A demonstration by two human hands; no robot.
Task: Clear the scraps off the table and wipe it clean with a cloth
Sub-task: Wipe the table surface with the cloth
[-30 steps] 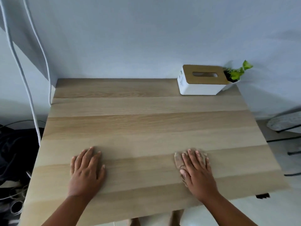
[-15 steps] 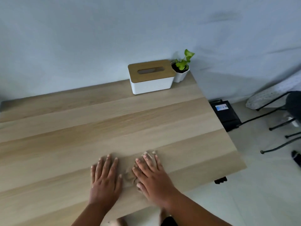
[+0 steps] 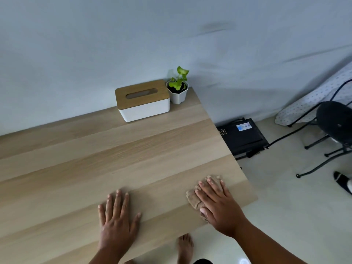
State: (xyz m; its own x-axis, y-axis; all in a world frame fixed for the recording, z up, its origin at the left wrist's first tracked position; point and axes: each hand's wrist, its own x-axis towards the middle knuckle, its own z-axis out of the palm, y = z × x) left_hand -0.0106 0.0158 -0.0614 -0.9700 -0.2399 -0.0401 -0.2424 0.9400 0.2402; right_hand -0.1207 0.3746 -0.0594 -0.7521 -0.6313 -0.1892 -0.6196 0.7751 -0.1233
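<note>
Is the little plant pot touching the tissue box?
Cannot tell. In the head view the plant pot sits right behind the tissue box corner, which overlaps it, so any gap between them is hidden.

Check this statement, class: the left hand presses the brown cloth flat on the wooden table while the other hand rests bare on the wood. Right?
Wrong hand. The head view shows the right hand pressing the cloth on the table; the left hand rests bare.
</note>
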